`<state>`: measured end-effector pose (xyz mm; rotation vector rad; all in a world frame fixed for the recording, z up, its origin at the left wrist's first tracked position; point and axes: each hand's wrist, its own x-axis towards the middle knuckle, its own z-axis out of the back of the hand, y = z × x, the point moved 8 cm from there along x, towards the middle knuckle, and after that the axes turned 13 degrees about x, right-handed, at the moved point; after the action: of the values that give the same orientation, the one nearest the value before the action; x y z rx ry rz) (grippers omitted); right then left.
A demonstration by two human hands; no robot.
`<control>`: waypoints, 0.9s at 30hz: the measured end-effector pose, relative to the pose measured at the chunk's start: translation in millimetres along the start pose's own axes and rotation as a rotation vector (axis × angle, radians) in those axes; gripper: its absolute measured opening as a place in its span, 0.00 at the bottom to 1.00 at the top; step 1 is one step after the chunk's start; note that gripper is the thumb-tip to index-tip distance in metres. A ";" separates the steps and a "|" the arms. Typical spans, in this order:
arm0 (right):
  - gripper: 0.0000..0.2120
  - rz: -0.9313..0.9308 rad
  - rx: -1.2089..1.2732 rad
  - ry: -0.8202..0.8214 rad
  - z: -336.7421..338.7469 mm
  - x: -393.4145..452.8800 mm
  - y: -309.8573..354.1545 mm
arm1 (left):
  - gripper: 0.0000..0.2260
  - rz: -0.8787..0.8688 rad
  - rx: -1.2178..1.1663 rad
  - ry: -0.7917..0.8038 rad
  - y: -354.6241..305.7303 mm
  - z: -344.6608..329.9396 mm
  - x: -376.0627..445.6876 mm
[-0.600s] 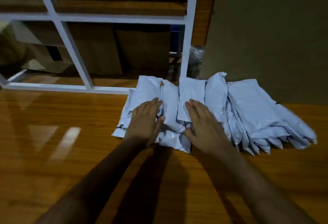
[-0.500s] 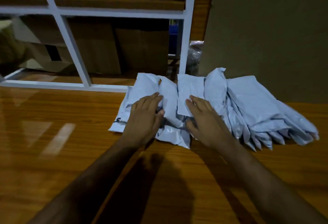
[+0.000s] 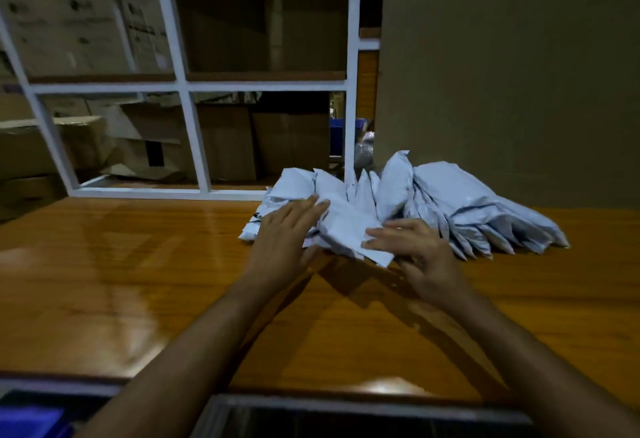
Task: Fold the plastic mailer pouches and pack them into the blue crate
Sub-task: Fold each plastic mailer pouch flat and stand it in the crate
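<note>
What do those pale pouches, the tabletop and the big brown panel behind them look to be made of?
The pouches look like thin plastic film, pale grey-white: they crease softly and catch a slight sheen. The tabletop looks like glossy wood or wood-look laminate: grain lines and bright reflections; which one, the picture cannot settle. The brown panel looks like matte cardboard, flat and dull.

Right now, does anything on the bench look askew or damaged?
Nothing damaged. The mailer pouches lie in a loose, fanned heap on the wooden bench, not squared up. The left hand and right hand are on the front ones.
</note>
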<state>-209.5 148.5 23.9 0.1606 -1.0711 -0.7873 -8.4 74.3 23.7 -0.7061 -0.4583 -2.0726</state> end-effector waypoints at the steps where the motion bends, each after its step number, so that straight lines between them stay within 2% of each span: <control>1: 0.29 -0.050 0.014 0.045 0.0 -11.0 -0.6 | 0.25 -0.024 0.030 0.019 -3.7 1.7 -10.8; 4: 0.28 -0.177 -0.017 0.211 -2.5 -40.7 -5.4 | 0.13 -0.030 -0.002 0.089 -10.9 3.1 -44.1; 6: 0.27 -0.276 0.012 0.345 -6.9 -57.5 -10.0 | 0.11 -0.067 -0.021 0.135 -17.4 -0.3 -62.1; 8: 0.30 -0.397 0.119 0.465 -10.9 -71.1 -14.1 | 0.11 -0.114 -0.013 0.139 -21.4 -4.1 -73.4; 10: 0.34 -0.460 0.183 0.517 -10.7 -78.3 -19.4 | 0.14 -0.079 -0.063 0.163 -18.8 -6.5 -79.8; 13: 0.39 -0.510 0.152 0.493 -1.5 -74.7 -29.2 | 0.17 0.016 -0.135 0.310 -14.4 -16.6 -89.5; 15: 0.38 -0.549 0.083 0.438 10.5 -64.0 -27.6 | 0.17 0.049 -0.127 0.350 -16.5 -18.8 -96.9; 18: 0.35 -0.570 0.075 0.169 31.7 -38.7 -15.5 | 0.19 0.095 -0.104 0.362 -23.3 -18.3 -107.1; 20: 0.30 -0.513 0.062 -0.029 29.6 -24.4 -2.1 | 0.21 0.110 -0.056 0.377 -26.3 -20.8 -108.5; 21: 0.25 -0.501 0.065 -0.048 15.7 -21.7 3.2 | 0.22 0.114 -0.045 0.391 -27.6 -22.0 -107.7; 23: 0.18 -0.525 0.083 0.086 -33.1 -28.7 6.4 | 0.23 0.113 -0.043 0.457 -30.9 -26.1 -107.0; 25: 0.21 -0.580 0.084 0.207 -73.4 -45.3 -0.5 | 0.24 0.109 -0.013 0.544 -33.0 -30.7 -109.7; 27: 0.25 -0.650 0.056 0.203 -84.3 -55.5 -9.5 | 0.25 0.119 0.020 0.577 -32.8 -32.6 -111.2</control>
<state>-157.4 156.9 -62.7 0.6458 -0.8474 -1.2909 4.9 143.7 -73.9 -0.0990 -0.1048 -2.0371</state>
